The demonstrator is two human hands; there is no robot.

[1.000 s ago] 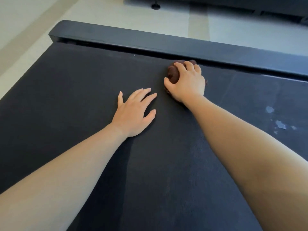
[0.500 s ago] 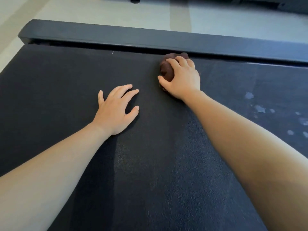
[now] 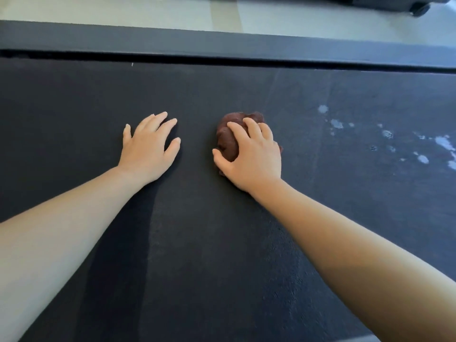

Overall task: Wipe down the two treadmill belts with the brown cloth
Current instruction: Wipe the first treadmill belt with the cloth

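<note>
A black treadmill belt (image 3: 222,243) fills most of the head view. My right hand (image 3: 251,156) grips a bunched brown cloth (image 3: 228,137) and presses it on the belt near the middle. Most of the cloth is hidden under my fingers and palm. My left hand (image 3: 148,146) rests flat on the belt a little to the left of the cloth, fingers straight and spread. Several pale dusty smudges (image 3: 387,134) mark the belt at the right.
The treadmill's dark side rail (image 3: 222,45) runs across the far edge of the belt. Beyond it lies light floor (image 3: 123,11). A dark piece of equipment with a wheel (image 3: 419,8) sits at the top right.
My right hand has drawn the cloth back from the far rail towards me along the belt. My left hand stays flat on the belt; the view has shifted.
</note>
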